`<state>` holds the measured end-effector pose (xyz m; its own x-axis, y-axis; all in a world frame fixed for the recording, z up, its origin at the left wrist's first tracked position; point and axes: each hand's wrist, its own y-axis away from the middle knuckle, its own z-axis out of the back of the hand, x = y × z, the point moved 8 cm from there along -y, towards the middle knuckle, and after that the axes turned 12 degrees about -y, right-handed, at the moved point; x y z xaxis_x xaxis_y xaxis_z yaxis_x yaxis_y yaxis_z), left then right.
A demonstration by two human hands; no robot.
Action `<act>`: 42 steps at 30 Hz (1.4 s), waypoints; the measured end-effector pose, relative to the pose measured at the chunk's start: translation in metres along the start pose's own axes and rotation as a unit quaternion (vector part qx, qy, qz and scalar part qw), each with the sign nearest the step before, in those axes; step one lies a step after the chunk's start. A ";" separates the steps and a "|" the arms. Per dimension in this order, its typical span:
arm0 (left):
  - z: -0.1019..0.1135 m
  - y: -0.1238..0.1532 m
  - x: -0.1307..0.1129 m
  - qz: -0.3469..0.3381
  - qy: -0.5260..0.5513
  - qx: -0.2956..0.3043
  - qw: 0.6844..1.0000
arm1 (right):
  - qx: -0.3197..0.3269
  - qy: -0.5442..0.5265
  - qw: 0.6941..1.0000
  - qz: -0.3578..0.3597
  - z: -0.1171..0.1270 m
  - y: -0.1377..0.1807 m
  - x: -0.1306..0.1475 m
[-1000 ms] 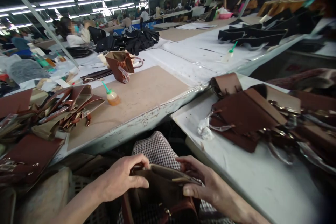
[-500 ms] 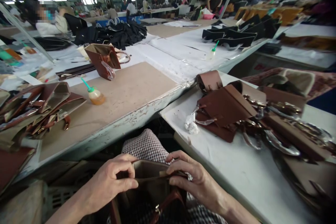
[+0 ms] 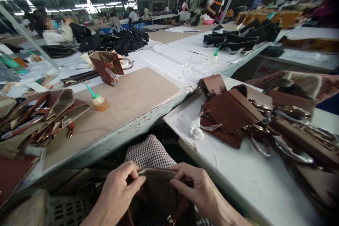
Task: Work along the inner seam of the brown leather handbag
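A brown handbag [image 3: 156, 190] with a beige-brown lining sits open in my lap, its mouth facing up at me. My left hand [image 3: 120, 187] pinches the far rim at its left corner between thumb and fingers. On the other side, my right hand [image 3: 196, 187] grips the same rim near the right corner. A strap with a metal buckle [image 3: 171, 220] hangs at the bag's near side, partly dark. Beneath and beyond the bag, a checked cloth [image 3: 150, 152] covers my lap. The bag's lower part is out of sight.
Brown handbags [image 3: 233, 109] with wrapped handles lie piled on the right table. More unfinished bags [image 3: 53, 113] lie on the left table, near a green-tipped glue bottle [image 3: 100, 102] and an upright brown bag [image 3: 106, 67]. A plastic crate [image 3: 69, 208] is low at left. Co-workers are farther back.
Both hands have shifted slightly, the left one to the right along the rim. The bag's far rim now stands straighter between them. The whole view has moved a little.
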<state>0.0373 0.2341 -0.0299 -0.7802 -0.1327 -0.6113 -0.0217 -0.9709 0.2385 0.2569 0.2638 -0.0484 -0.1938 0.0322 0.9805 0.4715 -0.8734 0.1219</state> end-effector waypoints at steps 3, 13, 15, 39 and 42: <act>-0.003 -0.003 0.006 0.013 -0.032 -0.027 0.999 | -0.040 -0.072 0.995 -0.049 0.002 -0.004 -0.019; -0.001 -0.014 0.008 0.045 -0.035 -0.031 0.998 | -0.074 -0.118 0.988 -0.065 0.004 -0.009 -0.029; -0.002 -0.016 0.008 0.051 -0.035 -0.028 0.998 | -0.078 -0.109 0.989 -0.055 0.004 -0.007 -0.031; 0.000 -0.007 -0.019 -0.088 -0.038 0.094 0.991 | 0.113 -0.109 0.985 -0.066 -0.012 0.010 -0.012; 0.000 -0.006 -0.023 -0.099 -0.032 0.098 0.990 | 0.185 -0.184 0.957 -0.130 -0.017 0.014 -0.011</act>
<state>0.0555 0.2426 -0.0169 -0.7863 0.0758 -0.6131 -0.2951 -0.9180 0.2649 0.2510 0.2434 -0.0597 -0.0614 0.4529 0.8894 0.7343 -0.5830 0.3476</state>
